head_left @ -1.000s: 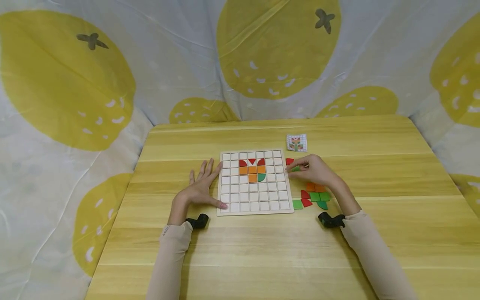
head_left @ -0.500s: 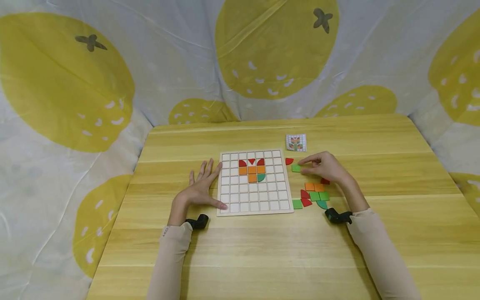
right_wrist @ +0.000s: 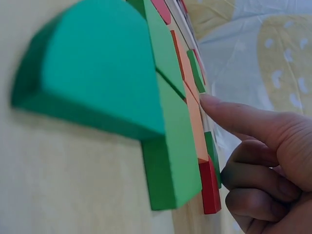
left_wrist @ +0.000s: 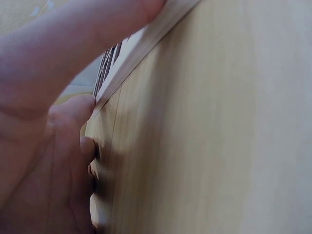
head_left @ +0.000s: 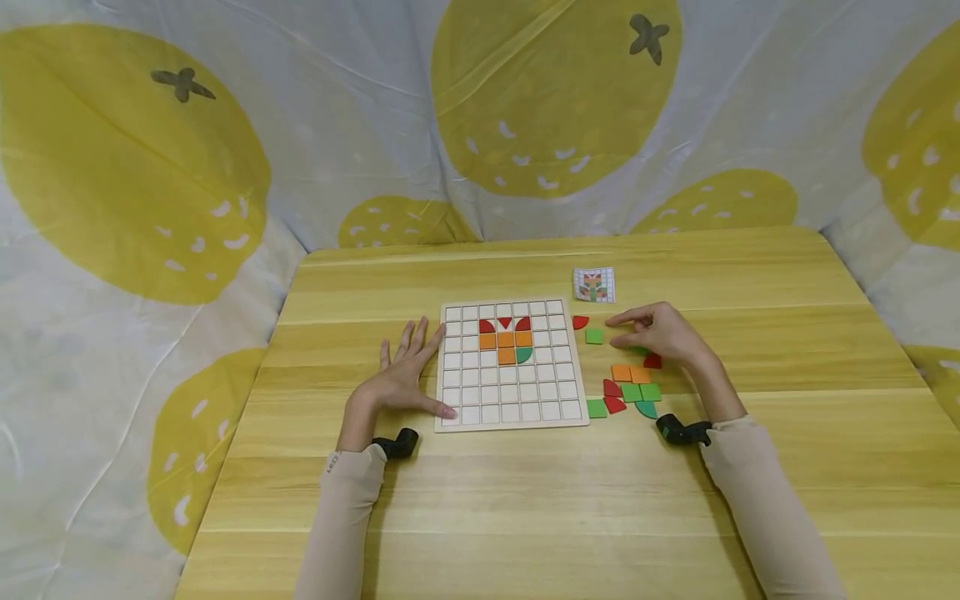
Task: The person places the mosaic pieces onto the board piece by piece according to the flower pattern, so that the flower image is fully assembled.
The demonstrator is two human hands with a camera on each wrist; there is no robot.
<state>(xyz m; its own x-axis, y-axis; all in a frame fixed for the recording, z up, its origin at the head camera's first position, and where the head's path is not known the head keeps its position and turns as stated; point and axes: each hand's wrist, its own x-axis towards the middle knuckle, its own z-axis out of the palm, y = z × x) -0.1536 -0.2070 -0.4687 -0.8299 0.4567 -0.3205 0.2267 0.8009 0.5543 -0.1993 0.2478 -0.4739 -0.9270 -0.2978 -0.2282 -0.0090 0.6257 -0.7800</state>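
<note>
A pale wooden grid board [head_left: 480, 392] lies on the table. Set into its upper middle are red, orange and teal tiles, among them an orange square [head_left: 506, 339] and a teal quarter-circle [head_left: 524, 355]. My left hand [head_left: 401, 379] rests spread at the board's left side, thumb on the lower left corner and forefinger at the edge farther up. Right of the board, my right hand [head_left: 660, 333] hovers with thumb and forefinger apart and nothing between them, the other fingers curled in. Just left of its fingertips lies a light green square [head_left: 594, 337]; part of another green tile shows beneath the hand.
A small pattern card [head_left: 594, 285] lies behind the board's right corner. Loose tiles spread right of the board: a red quarter-circle [head_left: 581, 322], orange squares [head_left: 630, 374], green squares [head_left: 640, 392], red leaf-like pieces [head_left: 613, 397] and a teal quarter-circle [right_wrist: 102, 73].
My right hand has drawn away to the right from the board's edge, and its fingertips have come off the light green square, now in plain view. The left hand stays where it was.
</note>
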